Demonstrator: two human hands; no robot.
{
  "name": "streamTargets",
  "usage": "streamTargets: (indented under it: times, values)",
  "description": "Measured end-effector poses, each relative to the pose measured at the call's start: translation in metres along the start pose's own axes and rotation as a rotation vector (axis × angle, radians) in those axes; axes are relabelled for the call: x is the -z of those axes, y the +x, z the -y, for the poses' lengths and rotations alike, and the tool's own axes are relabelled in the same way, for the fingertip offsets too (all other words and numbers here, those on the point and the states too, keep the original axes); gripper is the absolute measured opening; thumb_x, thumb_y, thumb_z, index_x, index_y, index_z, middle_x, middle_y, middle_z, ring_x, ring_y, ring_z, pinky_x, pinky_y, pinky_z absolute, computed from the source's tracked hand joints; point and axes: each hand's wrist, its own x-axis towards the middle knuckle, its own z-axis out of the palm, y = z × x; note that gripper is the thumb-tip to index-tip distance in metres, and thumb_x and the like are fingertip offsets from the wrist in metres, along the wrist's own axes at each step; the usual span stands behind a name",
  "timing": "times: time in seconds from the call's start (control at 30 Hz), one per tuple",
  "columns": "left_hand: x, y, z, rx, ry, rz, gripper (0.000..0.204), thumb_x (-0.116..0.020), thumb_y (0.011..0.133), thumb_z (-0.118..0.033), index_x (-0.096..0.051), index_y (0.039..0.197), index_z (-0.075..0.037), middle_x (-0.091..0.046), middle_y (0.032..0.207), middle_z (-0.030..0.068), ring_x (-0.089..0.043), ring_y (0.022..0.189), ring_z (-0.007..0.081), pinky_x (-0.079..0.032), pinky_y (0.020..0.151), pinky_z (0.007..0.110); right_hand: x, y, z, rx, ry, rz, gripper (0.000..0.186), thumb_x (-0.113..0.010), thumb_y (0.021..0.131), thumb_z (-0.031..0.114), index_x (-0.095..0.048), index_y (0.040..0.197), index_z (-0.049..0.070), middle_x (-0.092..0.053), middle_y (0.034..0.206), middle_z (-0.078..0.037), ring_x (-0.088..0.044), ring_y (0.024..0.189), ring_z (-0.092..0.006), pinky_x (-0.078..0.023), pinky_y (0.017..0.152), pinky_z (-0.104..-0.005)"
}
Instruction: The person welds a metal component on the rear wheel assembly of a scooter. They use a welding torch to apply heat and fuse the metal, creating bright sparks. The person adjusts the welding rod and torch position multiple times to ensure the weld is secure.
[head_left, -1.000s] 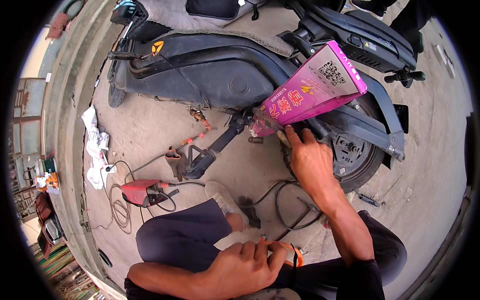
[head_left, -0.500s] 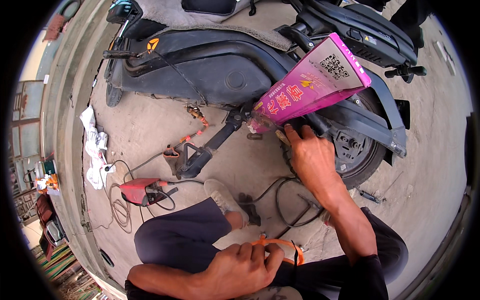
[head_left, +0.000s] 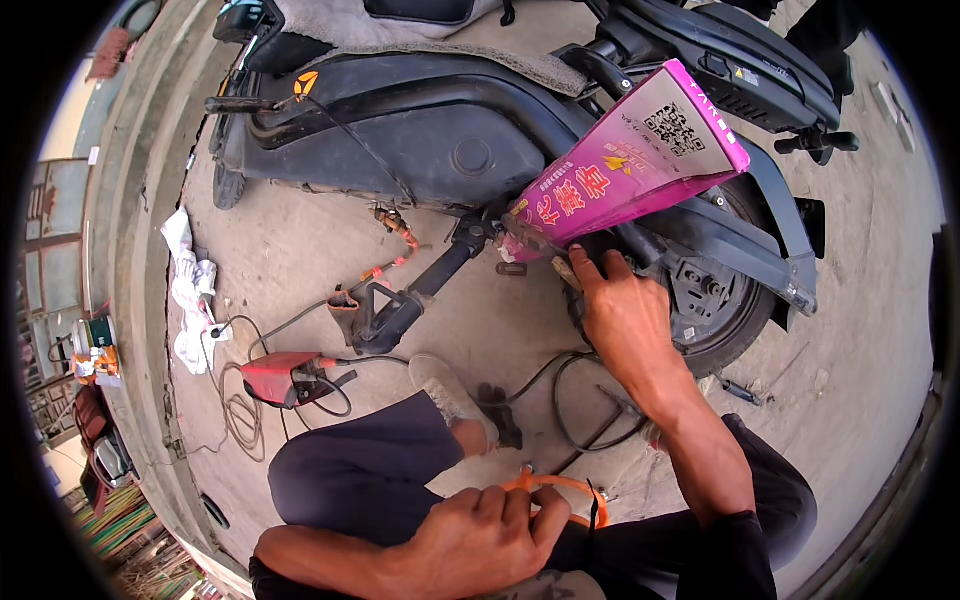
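Note:
My right hand [head_left: 628, 315] reaches to the underside of a dark electric scooter [head_left: 400, 135] lying on its side. Its fingers are closed round the end of a slim, brownish-handled tool [head_left: 566, 272]; the tool's far end is hard to make out against the frame. Just beyond it, a pink cardboard sheet [head_left: 615, 185] leans between the scooter body and the rear wheel [head_left: 735, 325]. My left hand [head_left: 485, 535] rests over my lap in a fist, beside an orange band [head_left: 585, 492] with small knobs. What that fist holds is hidden.
A metal stand leg [head_left: 445, 270] juts from the scooter toward me. A clamp with taped cable [head_left: 395, 228] sits near it. On the floor lie a red-and-black box [head_left: 288, 380], looping black cables [head_left: 565, 430], and white cloth [head_left: 190, 295]. A concrete step [head_left: 150, 250] runs along the left.
The view has shifted very slightly. My right fingers and the tool have moved only a little near the cardboard's lower end; my left hand keeps its place.

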Motion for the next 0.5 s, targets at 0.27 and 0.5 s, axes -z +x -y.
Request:
streamTargets:
  times: [0.27, 0.5]
  values:
    - [-0.004, 0.003, 0.003, -0.04, -0.036, 0.052, 0.014, -0.067, 0.076, -0.017, -0.06, 0.083, -0.007, -0.045, 0.054, -0.0025, -0.049, 0.046, 0.0079, -0.037, 0.041, 0.025, 0.002, -0.001, 0.002, 0.011, -0.03, 0.022, 0.055, -0.065, 0.078, 0.001, -0.064, 0.133, 0.008, -0.065, 0.097, -0.018, -0.069, 0.07, -0.038, -0.056, 0.064, -0.0496]
    - [0.001, 0.0, -0.003, 0.02, -0.027, 0.031, 0.014, -0.062, 0.086, -0.016, -0.061, 0.093, -0.003, -0.055, 0.064, 0.0026, -0.057, 0.053, 0.0137, -0.045, 0.048, 0.027, 0.003, -0.004, 0.0, -0.032, 0.044, 0.019, 0.053, -0.064, 0.079, 0.001, -0.065, 0.132, 0.008, -0.067, 0.101, -0.019, -0.07, 0.073, -0.0394, -0.056, 0.067, -0.0507]
